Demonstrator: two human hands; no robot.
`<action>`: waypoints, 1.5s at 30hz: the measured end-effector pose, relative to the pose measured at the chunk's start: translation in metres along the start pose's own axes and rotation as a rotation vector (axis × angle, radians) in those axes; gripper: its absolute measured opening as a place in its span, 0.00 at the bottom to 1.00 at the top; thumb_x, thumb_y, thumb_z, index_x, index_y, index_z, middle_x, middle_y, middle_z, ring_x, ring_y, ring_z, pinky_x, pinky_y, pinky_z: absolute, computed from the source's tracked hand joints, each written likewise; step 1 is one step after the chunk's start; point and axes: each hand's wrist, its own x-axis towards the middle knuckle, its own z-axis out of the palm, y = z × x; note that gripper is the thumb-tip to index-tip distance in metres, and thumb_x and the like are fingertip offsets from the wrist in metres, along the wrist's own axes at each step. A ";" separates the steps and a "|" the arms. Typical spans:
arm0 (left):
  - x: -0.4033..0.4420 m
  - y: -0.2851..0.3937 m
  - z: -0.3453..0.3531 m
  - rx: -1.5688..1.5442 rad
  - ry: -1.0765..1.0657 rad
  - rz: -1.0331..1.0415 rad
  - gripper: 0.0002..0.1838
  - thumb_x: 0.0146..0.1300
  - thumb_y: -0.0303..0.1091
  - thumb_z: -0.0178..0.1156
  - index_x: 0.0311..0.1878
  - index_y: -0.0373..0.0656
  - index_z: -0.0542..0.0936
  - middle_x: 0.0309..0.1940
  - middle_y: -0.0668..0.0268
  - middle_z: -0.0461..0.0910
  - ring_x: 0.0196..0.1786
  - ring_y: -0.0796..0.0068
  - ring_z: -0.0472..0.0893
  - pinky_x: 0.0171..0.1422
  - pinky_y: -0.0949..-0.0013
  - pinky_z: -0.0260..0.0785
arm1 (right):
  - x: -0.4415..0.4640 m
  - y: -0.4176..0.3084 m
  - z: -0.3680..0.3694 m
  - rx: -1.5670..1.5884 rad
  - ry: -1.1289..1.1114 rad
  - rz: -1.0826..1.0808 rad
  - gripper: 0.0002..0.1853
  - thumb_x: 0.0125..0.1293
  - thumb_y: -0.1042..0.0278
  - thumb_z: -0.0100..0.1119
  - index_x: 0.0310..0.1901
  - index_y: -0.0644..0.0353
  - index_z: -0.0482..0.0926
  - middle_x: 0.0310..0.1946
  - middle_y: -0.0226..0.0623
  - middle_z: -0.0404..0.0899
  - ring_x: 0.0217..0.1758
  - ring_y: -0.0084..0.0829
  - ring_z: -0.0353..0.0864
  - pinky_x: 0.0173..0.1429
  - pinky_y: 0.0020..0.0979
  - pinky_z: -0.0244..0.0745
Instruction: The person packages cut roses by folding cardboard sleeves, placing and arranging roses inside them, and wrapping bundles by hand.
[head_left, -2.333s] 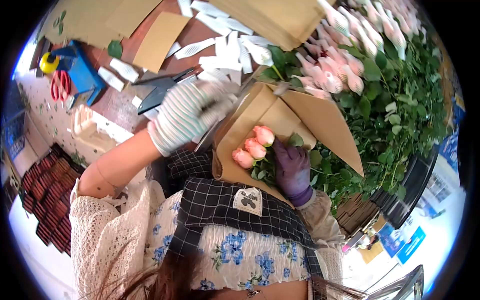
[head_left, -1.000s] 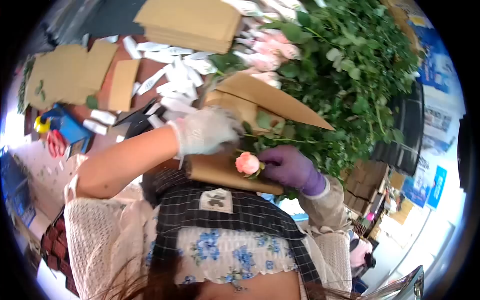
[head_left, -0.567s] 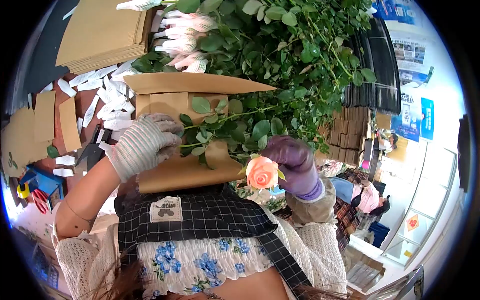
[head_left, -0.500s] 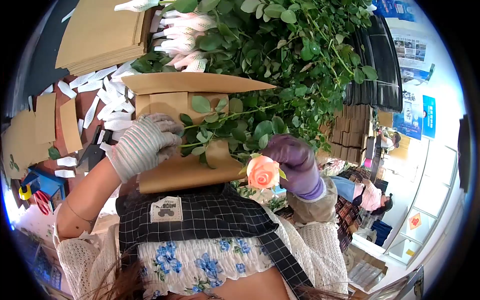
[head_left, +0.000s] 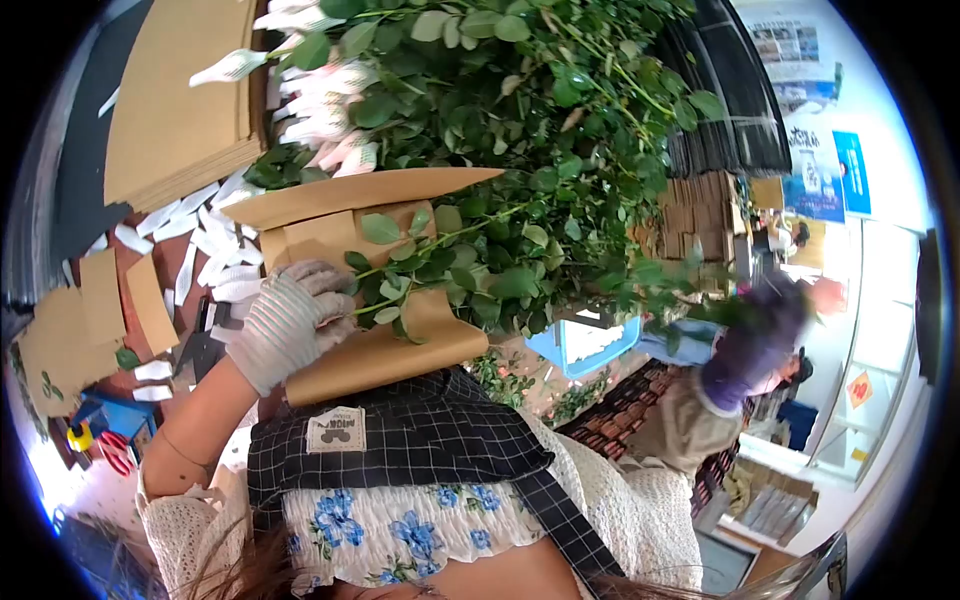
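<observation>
My left hand [head_left: 295, 325], in a striped white glove, lies over the folded brown paper [head_left: 400, 355]; its fingers curl round leafy rose stems [head_left: 465, 228], whose near ends they hide. Far to the right is my right hand [head_left: 755, 335], in a purple glove and blurred by motion. A pink rose [head_left: 828, 297], also blurred, shows just beyond its fingers, with leaves [head_left: 690, 290] trailing to the left. The hand looks closed round this rose's stem. A pointed paper flap [head_left: 370, 192] stands up behind the stems.
A large heap of rose foliage [head_left: 530, 110] fills the top, beside net-wrapped pink buds [head_left: 325, 110]. Cardboard sheets [head_left: 185, 100], white net sleeves [head_left: 215, 250] and red scissors [head_left: 115, 452] are at the left. A blue crate [head_left: 585, 345] and another person [head_left: 790, 370] are at the right.
My right hand has swung out to the right and away from the paper, taking the pink rose along. My left hand has stayed on the paper and stems. The view has shifted slightly.
</observation>
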 end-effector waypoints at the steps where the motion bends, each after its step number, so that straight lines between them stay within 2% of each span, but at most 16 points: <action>1: 0.001 0.000 0.001 -0.030 0.002 -0.004 0.09 0.51 0.37 0.66 0.36 0.46 0.83 0.47 0.61 0.81 0.56 0.55 0.76 0.61 0.55 0.66 | -0.001 0.017 -0.010 0.315 0.035 0.093 0.10 0.63 0.70 0.55 0.45 0.60 0.78 0.37 0.36 0.80 0.38 0.26 0.78 0.41 0.26 0.72; 5: 0.003 0.000 0.000 -0.028 -0.034 0.000 0.09 0.50 0.37 0.66 0.35 0.46 0.83 0.47 0.60 0.81 0.54 0.55 0.76 0.61 0.54 0.66 | -0.014 0.036 -0.048 1.508 0.060 0.293 0.13 0.62 0.66 0.57 0.45 0.63 0.77 0.38 0.40 0.81 0.39 0.31 0.80 0.44 0.30 0.74; 7: 0.006 0.003 -0.003 -0.032 -0.068 -0.012 0.10 0.50 0.36 0.66 0.36 0.47 0.83 0.47 0.60 0.80 0.53 0.55 0.76 0.61 0.54 0.66 | -0.037 0.012 -0.049 2.146 -0.005 0.203 0.14 0.62 0.64 0.58 0.45 0.65 0.77 0.38 0.42 0.81 0.40 0.33 0.80 0.46 0.33 0.75; 8: 0.007 0.005 -0.003 -0.020 -0.068 -0.009 0.10 0.50 0.36 0.66 0.37 0.47 0.83 0.47 0.59 0.80 0.53 0.54 0.76 0.61 0.54 0.66 | -0.045 -0.007 -0.046 2.250 -0.051 0.140 0.15 0.61 0.63 0.58 0.45 0.66 0.77 0.38 0.43 0.81 0.40 0.34 0.81 0.46 0.34 0.75; 11: 0.004 0.005 -0.005 0.045 -0.059 0.025 0.12 0.49 0.35 0.66 0.39 0.48 0.83 0.48 0.58 0.80 0.52 0.54 0.76 0.60 0.55 0.66 | -0.069 -0.073 -0.045 2.137 -0.107 0.210 0.18 0.60 0.60 0.59 0.45 0.68 0.77 0.39 0.47 0.81 0.42 0.38 0.82 0.49 0.37 0.76; 14: -0.001 0.000 -0.002 0.003 -0.101 -0.016 0.14 0.49 0.35 0.67 0.42 0.48 0.83 0.49 0.56 0.80 0.55 0.51 0.75 0.63 0.53 0.65 | -0.073 -0.111 -0.065 1.996 -0.134 0.436 0.15 0.66 0.63 0.59 0.46 0.68 0.75 0.39 0.40 0.79 0.41 0.29 0.79 0.44 0.29 0.72; 16: 0.000 0.001 0.000 0.056 -0.060 0.041 0.12 0.49 0.36 0.67 0.38 0.48 0.83 0.48 0.57 0.80 0.53 0.54 0.76 0.59 0.53 0.66 | -0.077 -0.115 -0.062 1.924 -0.188 0.391 0.23 0.68 0.58 0.59 0.56 0.66 0.70 0.45 0.46 0.80 0.41 0.33 0.83 0.43 0.31 0.80; 20: -0.001 -0.001 0.003 0.109 -0.065 0.042 0.13 0.49 0.37 0.67 0.40 0.48 0.84 0.48 0.55 0.80 0.54 0.50 0.75 0.61 0.52 0.65 | -0.077 -0.120 -0.065 2.217 -0.277 0.577 0.23 0.69 0.57 0.57 0.57 0.66 0.69 0.43 0.45 0.80 0.40 0.31 0.83 0.40 0.29 0.80; 21: -0.001 -0.003 0.004 0.091 -0.086 0.034 0.14 0.49 0.37 0.67 0.41 0.48 0.84 0.49 0.54 0.79 0.54 0.48 0.75 0.62 0.51 0.65 | -0.072 -0.122 -0.075 2.195 -0.297 0.703 0.17 0.61 0.84 0.42 0.49 0.66 0.75 0.41 0.33 0.78 0.42 0.22 0.77 0.47 0.25 0.72; 30: 0.001 0.002 0.003 0.104 -0.100 0.027 0.13 0.50 0.35 0.66 0.41 0.46 0.84 0.50 0.54 0.80 0.55 0.49 0.75 0.63 0.52 0.63 | -0.069 -0.119 -0.082 2.234 -0.159 0.572 0.18 0.61 0.86 0.42 0.50 0.66 0.75 0.44 0.35 0.79 0.44 0.22 0.76 0.49 0.24 0.72; 33: 0.001 0.001 0.002 0.091 -0.106 0.029 0.14 0.49 0.35 0.66 0.41 0.46 0.84 0.50 0.54 0.80 0.55 0.51 0.75 0.63 0.53 0.63 | -0.072 -0.119 -0.079 2.194 -0.166 0.541 0.17 0.64 0.85 0.43 0.52 0.66 0.74 0.45 0.35 0.78 0.45 0.22 0.76 0.49 0.25 0.72; 36: 0.001 -0.002 0.005 0.089 -0.093 0.038 0.14 0.48 0.35 0.67 0.40 0.46 0.84 0.49 0.55 0.80 0.55 0.51 0.75 0.63 0.53 0.64 | -0.075 -0.119 -0.079 2.468 -0.182 0.621 0.15 0.66 0.84 0.44 0.54 0.66 0.72 0.47 0.35 0.77 0.46 0.23 0.76 0.49 0.25 0.72; 39: 0.002 0.002 0.003 0.105 -0.081 0.042 0.13 0.48 0.35 0.67 0.39 0.46 0.83 0.49 0.57 0.80 0.55 0.52 0.76 0.62 0.54 0.64 | -0.080 -0.120 -0.071 2.557 -0.155 0.556 0.14 0.69 0.78 0.47 0.55 0.66 0.71 0.48 0.35 0.77 0.47 0.23 0.76 0.49 0.25 0.72; 41: 0.002 0.001 0.004 0.087 -0.065 0.056 0.13 0.48 0.35 0.67 0.39 0.46 0.83 0.49 0.57 0.80 0.55 0.53 0.76 0.61 0.54 0.65 | -0.086 -0.122 -0.071 2.481 -0.171 0.684 0.21 0.66 0.69 0.58 0.58 0.66 0.69 0.43 0.45 0.79 0.40 0.33 0.82 0.43 0.31 0.79; 43: 0.002 0.002 0.003 0.089 -0.064 0.052 0.12 0.48 0.34 0.67 0.39 0.47 0.83 0.48 0.58 0.80 0.54 0.53 0.76 0.61 0.54 0.65 | -0.086 -0.123 -0.071 2.455 -0.139 0.669 0.22 0.66 0.66 0.60 0.57 0.66 0.70 0.42 0.47 0.80 0.39 0.34 0.82 0.42 0.32 0.80; 45: 0.003 0.006 0.002 0.110 -0.074 0.021 0.12 0.48 0.34 0.66 0.38 0.47 0.83 0.48 0.58 0.80 0.54 0.53 0.76 0.60 0.55 0.66 | -0.078 -0.119 -0.069 2.376 -0.028 0.512 0.18 0.68 0.66 0.56 0.55 0.68 0.72 0.44 0.41 0.79 0.42 0.28 0.80 0.45 0.29 0.76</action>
